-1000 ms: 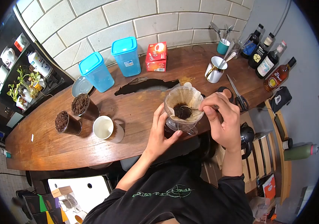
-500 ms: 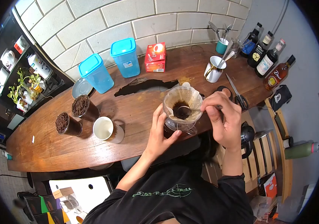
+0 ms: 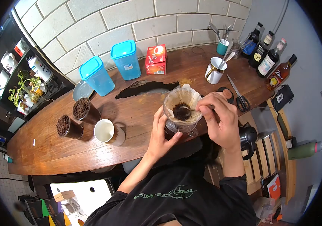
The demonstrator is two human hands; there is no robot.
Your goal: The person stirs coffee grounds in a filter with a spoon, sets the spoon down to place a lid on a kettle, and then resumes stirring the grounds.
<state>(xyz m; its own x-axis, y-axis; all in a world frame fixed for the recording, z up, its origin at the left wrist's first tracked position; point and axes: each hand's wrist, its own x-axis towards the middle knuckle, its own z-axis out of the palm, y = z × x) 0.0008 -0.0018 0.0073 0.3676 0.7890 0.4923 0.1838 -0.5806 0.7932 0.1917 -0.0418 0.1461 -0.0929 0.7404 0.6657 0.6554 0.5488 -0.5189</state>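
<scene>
A clear coffee dripper [image 3: 167, 110] sits on a glass server [image 3: 183, 127] close to the table's front edge. Inside it, a paper filter [image 3: 193, 98] holds dark wet coffee grounds [image 3: 179, 113]. My left hand [image 3: 160, 133] is closed around the dripper's left side, thumb low in front near the server. In the pinched fingers of my right hand [image 3: 223, 122] is a spoon [image 3: 188, 109], mostly hidden by the hand, its bowl down in the grounds. A black round lid-like piece [image 3: 227, 95] lies just behind my right hand.
Two cups of dark grounds [image 3: 81, 108] [image 3: 65, 126] and a white cup [image 3: 104, 130] stand left. Blue-lidded containers [image 3: 124, 49] and a red box [image 3: 156, 59] line the back. Right are a mug with spoons [image 3: 214, 75], scissors [image 3: 240, 96], bottles [image 3: 279, 75] and a kettle [image 3: 248, 137].
My right hand has shifted slightly left, and the spoon's bowl has moved within the grounds. My left hand keeps its hold on the dripper.
</scene>
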